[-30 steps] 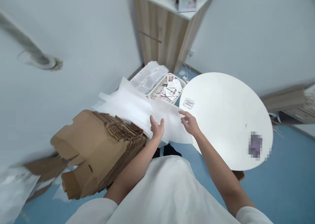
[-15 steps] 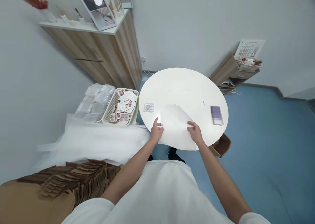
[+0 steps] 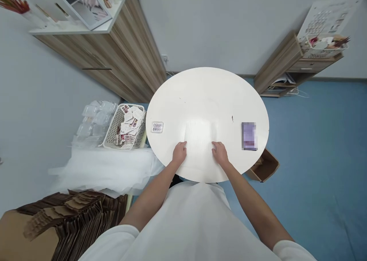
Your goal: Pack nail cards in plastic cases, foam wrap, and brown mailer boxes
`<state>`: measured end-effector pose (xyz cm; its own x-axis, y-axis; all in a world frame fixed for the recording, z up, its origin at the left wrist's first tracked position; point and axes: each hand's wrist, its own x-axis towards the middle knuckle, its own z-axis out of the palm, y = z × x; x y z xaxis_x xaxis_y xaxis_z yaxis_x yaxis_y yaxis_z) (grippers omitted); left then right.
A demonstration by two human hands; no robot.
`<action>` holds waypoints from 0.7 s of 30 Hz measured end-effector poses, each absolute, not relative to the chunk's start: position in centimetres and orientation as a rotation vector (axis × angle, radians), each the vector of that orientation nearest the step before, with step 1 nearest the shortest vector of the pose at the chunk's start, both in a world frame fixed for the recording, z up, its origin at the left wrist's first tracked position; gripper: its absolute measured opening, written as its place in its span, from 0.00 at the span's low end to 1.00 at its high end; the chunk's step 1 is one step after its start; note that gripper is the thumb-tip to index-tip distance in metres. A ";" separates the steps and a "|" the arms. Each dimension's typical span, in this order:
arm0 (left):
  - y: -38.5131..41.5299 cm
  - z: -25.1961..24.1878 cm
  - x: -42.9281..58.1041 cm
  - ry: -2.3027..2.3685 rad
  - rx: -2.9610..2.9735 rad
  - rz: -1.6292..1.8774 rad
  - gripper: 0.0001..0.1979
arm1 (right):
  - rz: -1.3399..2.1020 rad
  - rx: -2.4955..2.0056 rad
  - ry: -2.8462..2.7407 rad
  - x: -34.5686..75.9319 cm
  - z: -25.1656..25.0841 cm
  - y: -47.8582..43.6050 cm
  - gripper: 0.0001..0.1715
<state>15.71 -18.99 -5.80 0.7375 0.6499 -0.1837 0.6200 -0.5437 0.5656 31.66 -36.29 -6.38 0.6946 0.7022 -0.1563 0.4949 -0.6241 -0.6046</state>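
Note:
A thin white sheet (image 3: 200,146) lies on the white oval table (image 3: 206,89) in front of me, hard to tell from the tabletop. My left hand (image 3: 179,152) pinches its left edge, fingers curled. At the opposite edge my right hand (image 3: 220,153) has thumb and fingers closed on the sheet. Left of my left hand is a small clear plastic case (image 3: 157,127) with small pieces inside. A purple pack (image 3: 249,136), blurred by pixels, lies to the right of my right hand.
Left of the table stand a white basket (image 3: 111,133) of cards, clear plastic boxes (image 3: 96,117), a pile of white sheets (image 3: 100,169) and folded brown cardboard (image 3: 86,222). An open carton (image 3: 263,167) is under the table's right edge. Wooden cabinets (image 3: 132,43) line the wall.
The sheet, slanted with its right side lifted before, now lies straighter and flatter between my hands. My right hand has shifted slightly left. The camera view has moved closer to the table.

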 end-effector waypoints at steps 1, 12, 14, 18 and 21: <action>-19.1 -5.7 15.7 0.975 2.358 0.051 0.20 | 0.472 -2.421 -0.944 31.6 -6.5 -36.4 0.23; -21.9 -4.3 14.8 0.727 2.667 -0.112 0.24 | 0.425 -2.448 -1.239 29.8 -6.0 -37.0 0.24; -21.9 -4.4 14.9 0.759 2.603 -0.123 0.25 | 0.469 -2.418 -1.198 30.2 -6.0 -36.6 0.24; -21.4 -4.5 15.4 0.784 2.506 -0.127 0.25 | 0.498 -2.408 -1.191 30.8 -6.0 -36.1 0.24; -21.4 -4.4 15.7 0.788 2.471 -0.118 0.25 | 0.478 -2.457 -1.190 30.8 -5.9 -36.0 0.24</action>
<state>15.68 -21.39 -4.43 0.8251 0.5123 -0.2381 0.5597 -0.6838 0.4681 30.76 -35.96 -5.87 0.5861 0.7981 -0.1400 0.6732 -0.5758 -0.4640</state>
